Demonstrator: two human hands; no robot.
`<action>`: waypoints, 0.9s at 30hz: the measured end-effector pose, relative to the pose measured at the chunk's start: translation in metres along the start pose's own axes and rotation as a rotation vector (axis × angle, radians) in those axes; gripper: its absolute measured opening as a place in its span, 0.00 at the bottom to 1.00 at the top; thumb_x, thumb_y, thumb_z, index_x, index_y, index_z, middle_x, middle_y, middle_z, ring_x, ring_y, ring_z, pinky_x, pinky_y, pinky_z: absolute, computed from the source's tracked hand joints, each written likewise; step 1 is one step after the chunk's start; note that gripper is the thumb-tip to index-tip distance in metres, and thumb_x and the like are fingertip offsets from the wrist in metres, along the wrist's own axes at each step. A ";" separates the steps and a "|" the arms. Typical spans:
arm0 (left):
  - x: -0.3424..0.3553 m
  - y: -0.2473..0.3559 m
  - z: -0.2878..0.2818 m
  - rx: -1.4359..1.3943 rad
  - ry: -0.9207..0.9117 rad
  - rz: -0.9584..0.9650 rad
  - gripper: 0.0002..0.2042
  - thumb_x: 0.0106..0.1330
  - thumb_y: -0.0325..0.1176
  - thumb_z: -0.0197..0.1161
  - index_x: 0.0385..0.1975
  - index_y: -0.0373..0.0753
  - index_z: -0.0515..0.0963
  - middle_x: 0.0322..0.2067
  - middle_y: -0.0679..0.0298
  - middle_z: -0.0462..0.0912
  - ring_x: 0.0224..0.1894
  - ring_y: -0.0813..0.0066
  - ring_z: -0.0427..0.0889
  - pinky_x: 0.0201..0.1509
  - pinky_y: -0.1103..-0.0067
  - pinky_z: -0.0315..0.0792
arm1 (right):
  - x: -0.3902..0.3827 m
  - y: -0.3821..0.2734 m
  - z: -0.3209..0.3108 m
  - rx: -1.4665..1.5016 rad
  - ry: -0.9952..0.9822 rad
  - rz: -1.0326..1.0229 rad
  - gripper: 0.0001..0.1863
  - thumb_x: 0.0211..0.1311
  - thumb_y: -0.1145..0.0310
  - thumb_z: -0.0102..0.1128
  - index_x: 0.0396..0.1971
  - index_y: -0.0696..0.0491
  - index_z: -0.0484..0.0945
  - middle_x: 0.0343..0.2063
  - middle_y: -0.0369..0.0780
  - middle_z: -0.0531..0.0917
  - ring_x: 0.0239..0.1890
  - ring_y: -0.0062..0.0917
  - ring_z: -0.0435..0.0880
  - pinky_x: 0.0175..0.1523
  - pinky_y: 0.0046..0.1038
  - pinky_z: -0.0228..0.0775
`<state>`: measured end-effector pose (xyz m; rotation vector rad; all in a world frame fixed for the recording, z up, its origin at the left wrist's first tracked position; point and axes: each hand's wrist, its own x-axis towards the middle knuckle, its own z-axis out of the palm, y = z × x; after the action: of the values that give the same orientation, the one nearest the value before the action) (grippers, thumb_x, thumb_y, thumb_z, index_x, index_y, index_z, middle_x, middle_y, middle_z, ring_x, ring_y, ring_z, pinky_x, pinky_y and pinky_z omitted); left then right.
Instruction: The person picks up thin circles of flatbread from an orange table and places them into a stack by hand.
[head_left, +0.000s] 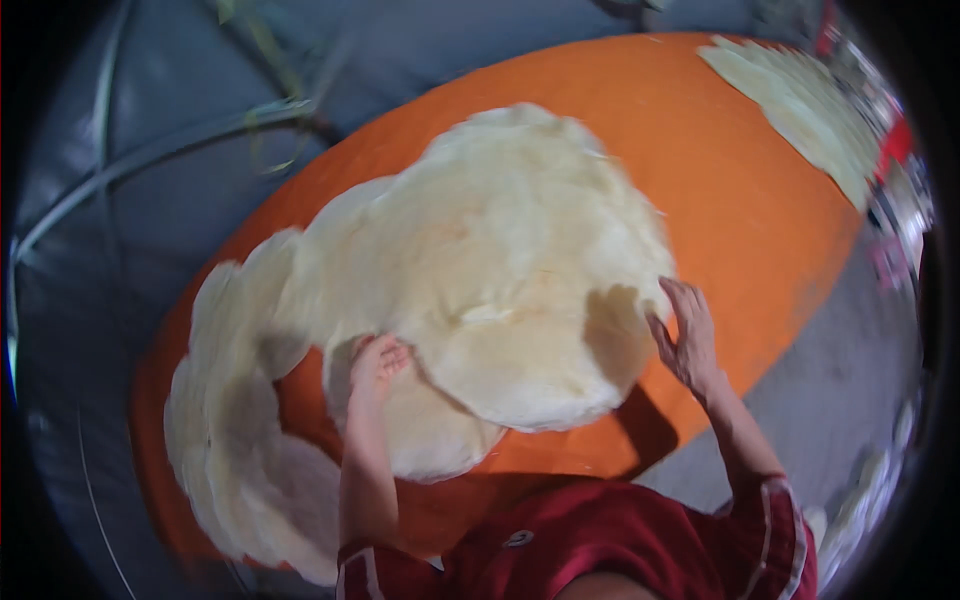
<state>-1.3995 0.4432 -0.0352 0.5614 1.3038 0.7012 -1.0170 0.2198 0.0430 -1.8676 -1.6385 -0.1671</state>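
A large, thin, pale round flatbread (pixel 540 370) lies on top of other overlapping flatbreads, its right side slightly blurred. My left hand (pixel 378 362) is closed, fingertips together at the left edge of this top flatbread, over a lower flatbread (pixel 425 430); the exact grip is partly hidden. At the top flatbread's right edge is my right hand (pixel 688 335), thumb and fingers apart, casting a shadow on the bread.
The flatbreads rest on an orange-covered oval table (pixel 745 220). A row of overlapping flatbreads (pixel 225 420) curves along the left side. Another fanned stack (pixel 795 105) lies at the far right end. Grey sheeting (pixel 200 90) with a pale tube stands behind.
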 end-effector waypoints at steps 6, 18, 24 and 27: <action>0.022 0.009 -0.071 1.154 1.133 0.794 0.20 0.49 0.33 0.57 0.43 0.36 0.64 0.40 0.56 0.69 0.49 0.64 0.66 0.45 0.70 0.65 | -0.040 0.050 0.021 -0.254 0.089 0.010 0.24 0.44 0.75 0.56 0.45 0.59 0.65 0.47 0.49 0.68 0.50 0.42 0.65 0.53 0.39 0.56; 0.071 0.165 -0.147 2.076 0.919 1.055 0.07 0.50 0.29 0.54 0.29 0.39 0.74 0.25 0.58 0.76 0.29 0.65 0.76 0.27 0.70 0.70 | -0.100 0.115 0.037 -0.458 0.001 0.291 0.17 0.54 0.73 0.41 0.45 0.58 0.67 0.48 0.45 0.69 0.50 0.39 0.65 0.54 0.35 0.55; -0.064 0.205 0.031 1.670 0.114 1.748 0.08 0.52 0.31 0.52 0.31 0.39 0.74 0.23 0.59 0.75 0.28 0.60 0.73 0.32 0.69 0.67 | -0.103 0.110 0.038 -0.461 0.001 0.301 0.16 0.54 0.73 0.42 0.44 0.56 0.68 0.48 0.44 0.70 0.50 0.38 0.66 0.54 0.34 0.56; -0.084 0.152 0.040 1.108 -0.205 1.419 0.09 0.56 0.33 0.54 0.34 0.37 0.73 0.23 0.60 0.77 0.30 0.64 0.76 0.34 0.71 0.68 | -0.108 0.115 0.035 -0.438 0.043 0.353 0.16 0.54 0.73 0.42 0.44 0.57 0.68 0.47 0.43 0.70 0.50 0.38 0.66 0.54 0.34 0.56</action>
<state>-1.3927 0.4844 0.1382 2.5090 0.8385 0.9176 -0.9449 0.1447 -0.0805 -2.4296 -1.2852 -0.4387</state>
